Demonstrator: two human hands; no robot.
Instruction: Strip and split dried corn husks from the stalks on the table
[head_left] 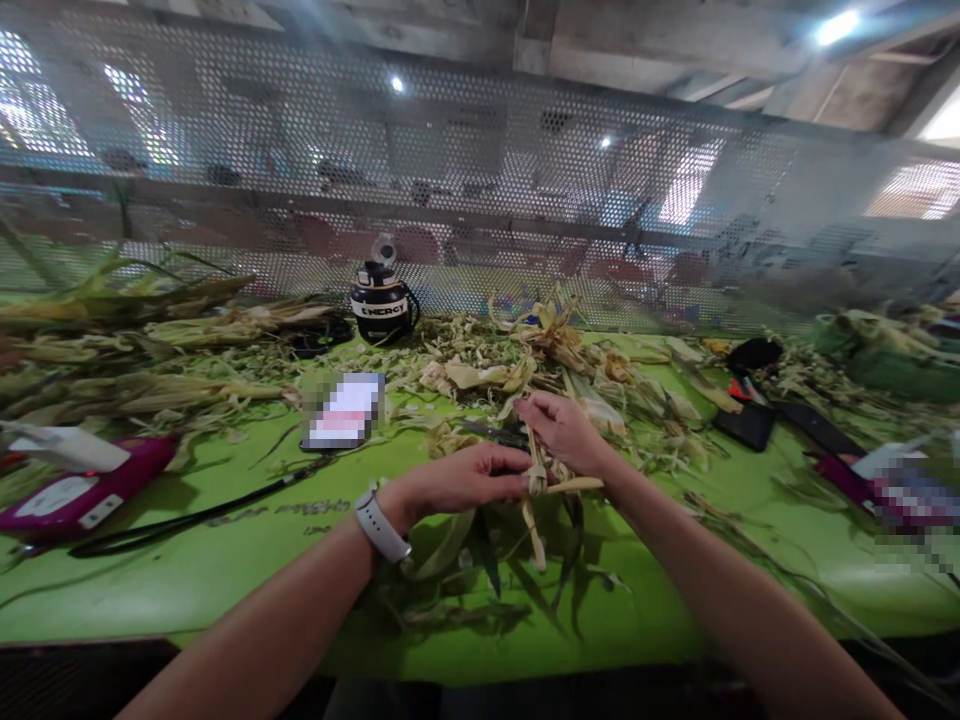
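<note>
Pale strips of corn husk cross in a small woven knot (538, 480), with ends sticking out up, down and to the right. My left hand (476, 478), below a wrist with a white-banded watch (381, 525), pinches the knot from its left side. Above it, my right hand (559, 425) is closed, thumb and forefinger together on the upper strip of husk. Dark-handled scissors (495, 433) lie just behind my left hand, partly covered by scraps. Loose green and tan husk pieces (487, 610) are spread beneath my hands.
A phone (345, 410) with a black strap lies to the left, near a purple box (90, 490). Behind stands a black "ENERGY" jug (381, 305). Husk heaps (150, 340) cover the back left. A black item (745, 425) lies right. A perforated metal screen (480, 180) closes the far edge.
</note>
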